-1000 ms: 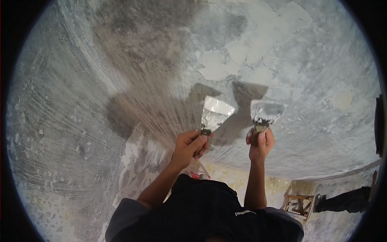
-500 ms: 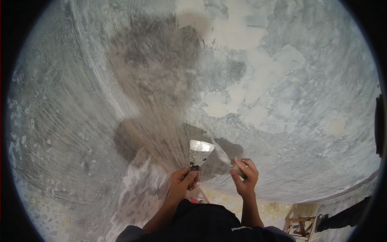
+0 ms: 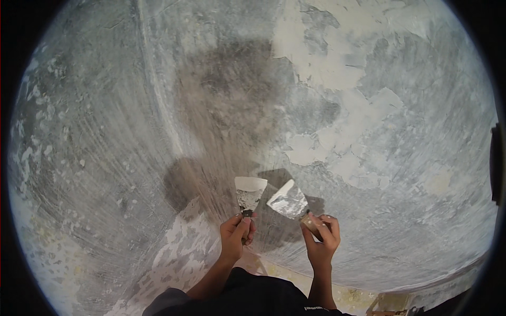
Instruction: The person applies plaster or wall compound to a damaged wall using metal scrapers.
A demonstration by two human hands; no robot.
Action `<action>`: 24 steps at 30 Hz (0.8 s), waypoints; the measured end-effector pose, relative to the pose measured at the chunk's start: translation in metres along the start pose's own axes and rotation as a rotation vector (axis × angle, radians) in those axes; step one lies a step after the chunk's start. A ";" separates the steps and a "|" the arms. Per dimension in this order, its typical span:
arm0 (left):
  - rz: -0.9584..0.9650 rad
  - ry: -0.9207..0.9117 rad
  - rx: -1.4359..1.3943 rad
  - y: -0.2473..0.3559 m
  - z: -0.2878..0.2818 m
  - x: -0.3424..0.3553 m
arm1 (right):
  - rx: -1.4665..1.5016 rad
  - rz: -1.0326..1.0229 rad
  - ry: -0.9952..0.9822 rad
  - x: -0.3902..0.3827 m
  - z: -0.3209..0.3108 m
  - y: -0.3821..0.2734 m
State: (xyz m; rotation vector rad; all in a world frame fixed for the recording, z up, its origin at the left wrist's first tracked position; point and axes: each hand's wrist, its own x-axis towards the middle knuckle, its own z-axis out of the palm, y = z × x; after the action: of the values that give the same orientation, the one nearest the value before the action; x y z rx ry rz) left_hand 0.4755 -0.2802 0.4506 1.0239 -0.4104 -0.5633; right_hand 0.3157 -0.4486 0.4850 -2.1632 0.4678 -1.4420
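Though edge-on before, right scraper (image 3: 289, 202) broadside.

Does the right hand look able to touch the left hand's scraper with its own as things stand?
Likely yes: the right hand holds a tilted scraper, leaning toward the other scraper in the left hand, and nothing visible blocks the narrow gap between the two.

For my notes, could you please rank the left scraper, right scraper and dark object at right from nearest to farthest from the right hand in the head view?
1. Right scraper: in the right hand.
2. Left scraper: leftward, in the left hand.
3. Dark object: at the right rim.
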 end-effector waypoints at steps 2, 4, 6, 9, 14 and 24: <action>-0.006 0.036 -0.035 0.005 -0.005 0.004 | 0.003 0.005 -0.018 -0.002 0.000 0.001; 0.008 0.047 -0.043 0.007 -0.012 0.006 | 0.174 0.202 -0.040 0.001 0.002 -0.006; 0.019 0.036 -0.053 0.010 -0.013 0.007 | 0.350 0.261 -0.004 -0.007 0.012 0.009; 0.027 0.049 -0.072 0.015 -0.018 0.009 | 0.592 0.356 0.015 -0.004 0.025 0.005; 0.010 0.055 -0.063 0.022 -0.031 0.015 | 0.505 0.304 -0.007 0.025 0.047 -0.029; 0.001 0.003 -0.138 0.028 -0.057 0.018 | 0.061 -0.299 0.149 0.162 0.070 -0.095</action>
State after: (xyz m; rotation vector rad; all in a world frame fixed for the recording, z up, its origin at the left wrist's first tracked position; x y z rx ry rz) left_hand 0.5285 -0.2411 0.4496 0.8918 -0.3645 -0.5815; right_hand 0.4433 -0.4428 0.6399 -2.1546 0.1514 -1.7610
